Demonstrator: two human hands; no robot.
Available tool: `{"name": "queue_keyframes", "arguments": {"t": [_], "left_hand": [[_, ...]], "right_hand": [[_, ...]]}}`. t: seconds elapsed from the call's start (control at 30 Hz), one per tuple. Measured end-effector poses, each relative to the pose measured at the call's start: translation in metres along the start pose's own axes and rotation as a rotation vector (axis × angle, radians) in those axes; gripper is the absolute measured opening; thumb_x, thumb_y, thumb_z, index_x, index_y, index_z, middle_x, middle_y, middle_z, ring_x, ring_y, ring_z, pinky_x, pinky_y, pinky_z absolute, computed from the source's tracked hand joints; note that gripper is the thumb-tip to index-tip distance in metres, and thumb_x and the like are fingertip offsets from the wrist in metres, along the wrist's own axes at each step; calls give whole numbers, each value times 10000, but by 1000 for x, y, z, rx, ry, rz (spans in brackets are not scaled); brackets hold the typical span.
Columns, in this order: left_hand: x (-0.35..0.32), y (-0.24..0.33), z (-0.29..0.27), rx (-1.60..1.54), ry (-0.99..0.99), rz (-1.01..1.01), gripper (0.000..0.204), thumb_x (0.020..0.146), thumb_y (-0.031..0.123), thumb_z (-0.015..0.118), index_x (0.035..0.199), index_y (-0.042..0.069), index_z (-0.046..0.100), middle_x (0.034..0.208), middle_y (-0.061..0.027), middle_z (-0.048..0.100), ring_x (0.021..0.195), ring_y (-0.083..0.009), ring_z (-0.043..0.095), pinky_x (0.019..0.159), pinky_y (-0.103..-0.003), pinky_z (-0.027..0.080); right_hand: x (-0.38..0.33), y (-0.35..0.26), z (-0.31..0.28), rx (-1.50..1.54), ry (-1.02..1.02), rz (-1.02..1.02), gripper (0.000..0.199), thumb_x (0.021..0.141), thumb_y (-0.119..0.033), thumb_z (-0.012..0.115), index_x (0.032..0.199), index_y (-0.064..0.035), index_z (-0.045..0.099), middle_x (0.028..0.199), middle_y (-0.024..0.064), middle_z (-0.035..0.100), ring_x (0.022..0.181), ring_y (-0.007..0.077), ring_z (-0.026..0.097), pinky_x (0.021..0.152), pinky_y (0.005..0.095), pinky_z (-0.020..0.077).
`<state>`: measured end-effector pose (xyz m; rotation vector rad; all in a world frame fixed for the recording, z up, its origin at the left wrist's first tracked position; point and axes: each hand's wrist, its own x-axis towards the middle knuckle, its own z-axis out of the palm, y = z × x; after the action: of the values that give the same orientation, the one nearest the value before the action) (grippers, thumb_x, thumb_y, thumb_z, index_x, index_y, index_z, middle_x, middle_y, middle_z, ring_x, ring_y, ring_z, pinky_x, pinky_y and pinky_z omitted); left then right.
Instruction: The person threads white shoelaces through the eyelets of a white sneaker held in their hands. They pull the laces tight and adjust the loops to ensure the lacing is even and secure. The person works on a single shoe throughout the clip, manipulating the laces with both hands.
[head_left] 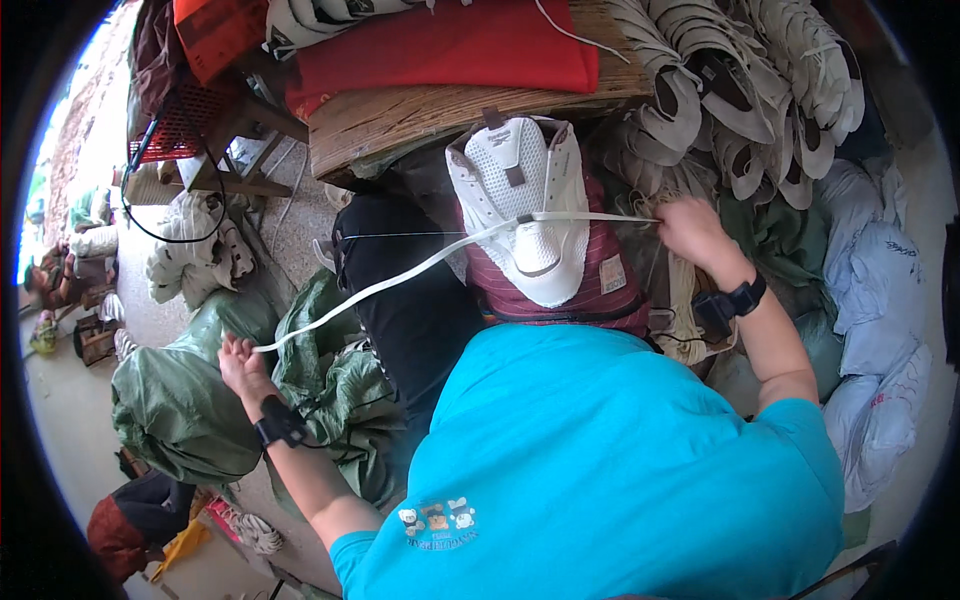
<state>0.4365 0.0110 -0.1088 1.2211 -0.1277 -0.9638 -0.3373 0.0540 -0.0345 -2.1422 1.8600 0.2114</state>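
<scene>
A white shoelace [400,279] stretches across my lap, its two ends drawn far apart. My left hand [245,368], out at the left beside a green sack, pinches one end. At the right, the other end is in the closed fingers of my right hand [692,232]. Between the hands the lace crosses a white shoe upper [560,255], which lies flat on a maroon striped cloth [612,308] over my lap. The upper's toe points toward me, and its tongue lies toward the bench. Neither hand touches the upper.
A wooden bench [400,130] with red cloth [450,50] stands just ahead. Stacked shoe uppers [735,95] hang at the far right. Green sacks [180,400] sit at the left, pale bags [885,300] at the right. A red basket [175,135] is at the far left.
</scene>
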Motion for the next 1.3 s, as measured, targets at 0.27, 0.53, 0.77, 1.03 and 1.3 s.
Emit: {"name": "queue_keyframes", "arguments": {"t": [0.27,0.53,0.77,1.03,1.3], "left_hand": [[-231,-59,247,629,-741,145,356,1038,135,519,1361,-9,556,1022,-63,687,796,-64,561,712,-207,465],[-264,-146,265,819,-1008,69,158,1033,50,484,1085,-39,605,929,-73,669,813,-140,671,749,-269,562],[-288,-146,262,974,-1092,9,212,997,187,624,949,-20,628,709,-9,595,615,-65,533,567,-233,449],[-283,-143,268,972,-1117,-92,246,989,224,647,867,10,659,708,35,609,613,-30,518,551,-200,422],[-277,-143,271,835,-1078,-304,203,963,190,650,849,21,658,698,41,600,599,-25,514,536,-201,409]], "right_hand": [[4,93,89,2045,209,866,327,915,23,409,1216,60,530,1146,203,643,1018,283,670,840,393,574],[-79,235,169,2273,803,1246,215,896,50,369,1032,22,533,745,57,542,481,115,355,449,255,301],[-88,219,207,1538,341,1295,206,965,-161,465,1009,-48,631,783,43,615,489,117,419,404,261,301],[23,-29,-11,1605,232,353,411,985,-173,557,1334,36,496,970,64,696,620,53,516,547,192,421],[34,-104,-65,1376,-216,-23,216,1044,-190,512,1164,-32,596,877,0,653,686,18,548,609,157,440]]}}
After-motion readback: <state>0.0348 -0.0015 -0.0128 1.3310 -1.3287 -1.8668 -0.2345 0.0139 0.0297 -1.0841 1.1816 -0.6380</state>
